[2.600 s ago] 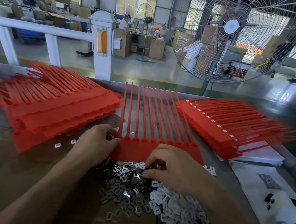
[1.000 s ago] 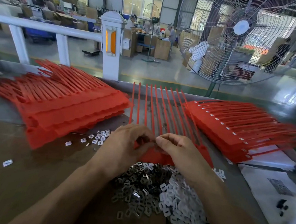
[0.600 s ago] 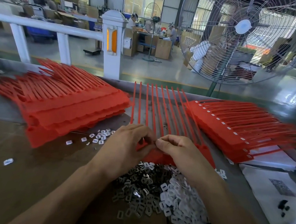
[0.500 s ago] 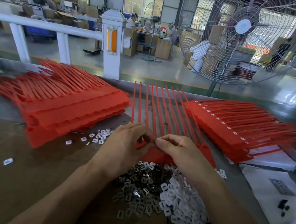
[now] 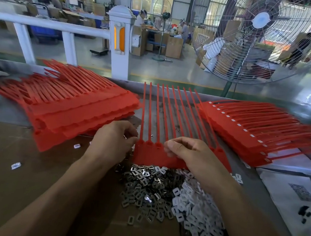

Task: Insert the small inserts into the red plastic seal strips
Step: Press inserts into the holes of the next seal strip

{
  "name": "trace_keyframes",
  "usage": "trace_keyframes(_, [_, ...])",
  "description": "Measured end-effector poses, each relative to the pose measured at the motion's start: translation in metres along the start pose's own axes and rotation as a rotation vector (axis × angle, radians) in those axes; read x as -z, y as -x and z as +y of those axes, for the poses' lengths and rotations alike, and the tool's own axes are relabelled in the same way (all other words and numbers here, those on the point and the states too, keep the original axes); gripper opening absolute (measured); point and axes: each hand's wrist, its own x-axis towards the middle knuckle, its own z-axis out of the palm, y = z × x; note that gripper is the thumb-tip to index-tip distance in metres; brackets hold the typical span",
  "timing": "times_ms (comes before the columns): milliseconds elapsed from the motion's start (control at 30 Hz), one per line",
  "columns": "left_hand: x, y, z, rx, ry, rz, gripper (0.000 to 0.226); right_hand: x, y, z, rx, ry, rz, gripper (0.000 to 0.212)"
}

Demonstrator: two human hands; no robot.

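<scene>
Insert pile [image 5: 164,196], metal and white mixed, at 6 o'clock: tiny, light, slippery; pinch singly by edges. Right hand [image 5: 191,153] fingers curled over seal strip [image 5: 154,154] head block, centre; whether it pinches insert, cannot tell. Left hand [image 5: 112,140] curled at block's 9 o'clock edge, seemingly gripping it. Strip thin, flexible; hold by stiff block, not tails. Red stacks [image 5: 74,110] toward 10 and 2 o'clock.

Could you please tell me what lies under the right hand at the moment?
Under the right hand lies the red seal strip sheet, with the pile of small inserts just below its wrist. Whether its curled fingers hold an insert is hidden.
</scene>
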Motion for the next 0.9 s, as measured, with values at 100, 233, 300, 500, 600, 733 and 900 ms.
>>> trace_keyframes(100, [-0.0026,0.0011,0.0012,-0.023,-0.025,-0.020,0.008,0.0001,-0.0003,0.0003,0.007,0.007,0.003,0.021])
trace_keyframes(233, [-0.0051,0.0017,0.0006,-0.029,-0.031,-0.024,0.007,-0.0007,-0.0011,0.0009,0.009,0.017,0.007,0.019])
trace_keyframes(300, [-0.0062,0.0018,0.0000,-0.018,-0.035,-0.032,0.006,-0.0013,-0.0014,0.0010,0.011,0.034,0.005,0.017])
trace_keyframes(500, [-0.0076,0.0005,-0.0020,0.003,-0.022,-0.047,0.005,-0.0021,-0.0011,0.0012,0.026,0.055,0.007,0.015])
trace_keyframes(600, [-0.0076,0.0006,-0.0029,0.001,-0.003,-0.057,0.006,-0.0021,0.0003,0.0012,0.024,0.059,0.005,0.016])
trace_keyframes(733, [-0.0077,0.0001,-0.0027,0.009,0.018,-0.067,0.008,-0.0021,0.0020,0.0013,0.021,0.082,0.007,0.020])
trace_keyframes(900, [-0.0090,-0.0019,-0.0039,0.003,0.008,-0.024,0.007,-0.0029,0.0042,0.0005,0.049,0.124,-0.006,0.012])
